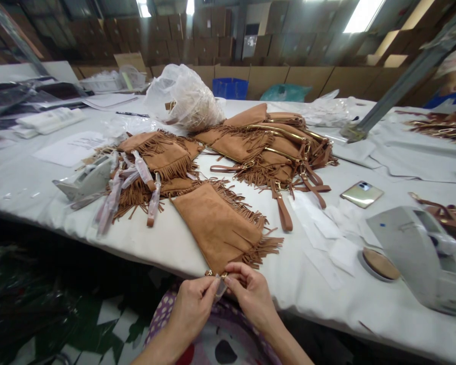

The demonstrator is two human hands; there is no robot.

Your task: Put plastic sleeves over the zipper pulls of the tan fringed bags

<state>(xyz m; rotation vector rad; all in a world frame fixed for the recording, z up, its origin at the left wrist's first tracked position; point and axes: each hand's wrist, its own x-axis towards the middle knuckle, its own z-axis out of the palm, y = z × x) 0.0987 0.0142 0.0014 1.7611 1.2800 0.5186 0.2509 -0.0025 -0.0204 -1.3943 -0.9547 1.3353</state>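
A tan suede fringed pouch [220, 218] lies at the table's front edge, its near corner pointing at me. At that corner, small gold hardware [223, 276] shows between my hands. My left hand [193, 304] is closed in a pinch on a small piece of clear plastic film [220, 289]. My right hand [253, 294] pinches at the gold hardware, its thumb and forefinger close to the film; the fingers partly hide the exact grip. Left of the pouch lie more fringed pouches [167, 157], their wrist straps wrapped in film [142, 170].
A heap of fringed pouches with brown wrist straps [285, 213] lies behind. Grey tape dispensers stand at left [85, 180] and right [425, 258]. A phone [362, 194], paper sheets [323, 228] and a stuffed plastic bag [186, 99] are on the table. A metal post [399, 76] rises at right.
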